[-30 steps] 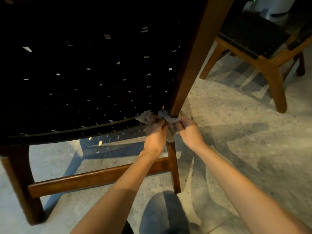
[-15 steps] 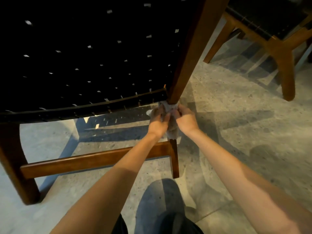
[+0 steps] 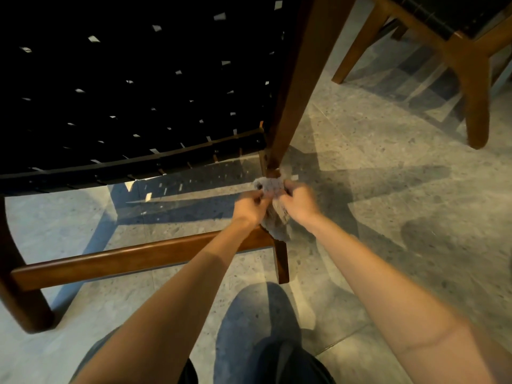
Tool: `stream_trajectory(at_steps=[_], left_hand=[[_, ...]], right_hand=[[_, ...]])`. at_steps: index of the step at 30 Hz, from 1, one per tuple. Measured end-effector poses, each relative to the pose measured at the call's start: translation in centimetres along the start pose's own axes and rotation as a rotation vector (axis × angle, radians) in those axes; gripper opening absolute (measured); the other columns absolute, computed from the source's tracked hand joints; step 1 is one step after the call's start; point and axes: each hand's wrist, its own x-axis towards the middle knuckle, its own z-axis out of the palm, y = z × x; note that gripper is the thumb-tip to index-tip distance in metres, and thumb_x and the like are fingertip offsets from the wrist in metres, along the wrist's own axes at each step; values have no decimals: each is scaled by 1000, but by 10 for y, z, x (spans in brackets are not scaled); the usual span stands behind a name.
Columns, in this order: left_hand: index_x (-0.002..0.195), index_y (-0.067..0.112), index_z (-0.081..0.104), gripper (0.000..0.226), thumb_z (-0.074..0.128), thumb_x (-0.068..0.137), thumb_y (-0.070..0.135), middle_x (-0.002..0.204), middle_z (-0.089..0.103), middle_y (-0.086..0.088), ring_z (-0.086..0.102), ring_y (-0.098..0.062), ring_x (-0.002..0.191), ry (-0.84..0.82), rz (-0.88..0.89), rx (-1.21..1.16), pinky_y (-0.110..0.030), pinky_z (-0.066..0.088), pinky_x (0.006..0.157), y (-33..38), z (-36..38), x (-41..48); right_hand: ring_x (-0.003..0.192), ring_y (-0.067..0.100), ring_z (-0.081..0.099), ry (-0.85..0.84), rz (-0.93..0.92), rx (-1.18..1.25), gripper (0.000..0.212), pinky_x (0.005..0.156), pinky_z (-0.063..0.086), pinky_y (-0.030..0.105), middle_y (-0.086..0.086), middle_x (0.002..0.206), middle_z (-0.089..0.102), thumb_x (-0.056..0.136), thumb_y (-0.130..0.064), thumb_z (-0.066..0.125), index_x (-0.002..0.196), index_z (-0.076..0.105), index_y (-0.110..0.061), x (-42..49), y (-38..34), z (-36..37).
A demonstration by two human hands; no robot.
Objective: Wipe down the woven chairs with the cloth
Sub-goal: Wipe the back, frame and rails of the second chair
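Observation:
A woven chair (image 3: 124, 87) with a black strap back and brown wooden frame fills the upper left. Its right rear leg (image 3: 293, 87) slopes down to the floor. A grey crumpled cloth (image 3: 273, 217) is wrapped around that leg just below the woven panel. My left hand (image 3: 249, 207) grips the cloth on the leg's left side. My right hand (image 3: 300, 202) grips it on the right side. The cloth's loose end hangs down over the joint with the lower crossbar (image 3: 133, 259).
A second wooden chair (image 3: 471, 65) with a dark woven seat stands at the upper right, its leg reaching the floor. The speckled stone floor (image 3: 374, 203) spreads to the right. My knees show at the bottom edge.
Both hands and the cloth have slid down the chair leg, from the bottom edge of the woven panel to a spot nearer the crossbar. The camera tilted downward.

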Motion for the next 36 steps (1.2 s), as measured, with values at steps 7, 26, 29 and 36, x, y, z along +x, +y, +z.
stream_trajectory(at_steps=[7, 26, 29, 36], left_hand=[[130, 11, 56, 38, 60, 92, 15, 124, 63, -6, 60, -16, 112, 156, 55, 27, -18, 45, 86, -35, 36, -40], [137, 24, 45, 43, 42, 99, 4, 132, 49, 3, 44, -15, 124, -104, -232, -425, -25, 41, 98, -78, 46, -85], [143, 24, 38, 48, 40, 99, 3, 146, 40, -2, 37, -24, 135, -146, -240, -360, -41, 34, 110, -84, 47, -80], [129, 26, 46, 28, 37, 103, 20, 136, 46, -2, 47, -8, 100, -306, -334, -225, -31, 43, 98, -99, 58, -85]], right_hand=[[91, 17, 62, -84, 174, -160, 19, 79, 47, 29, 5, 96, 66, 98, -19, 49, 103, 66, -10, -43, 55, 27], [126, 25, 50, -127, 157, -114, 59, 103, 38, 35, 8, 136, 54, 98, -36, 49, 148, 29, -12, -51, 59, 39], [113, 28, 59, -61, 136, -190, 55, 90, 45, 33, 11, 121, 62, 99, -36, 46, 145, 29, -11, -45, 74, 57], [106, 24, 61, -198, 207, -271, 36, 84, 46, 31, 6, 106, 62, 99, -30, 46, 131, 42, -12, -70, 118, 68]])
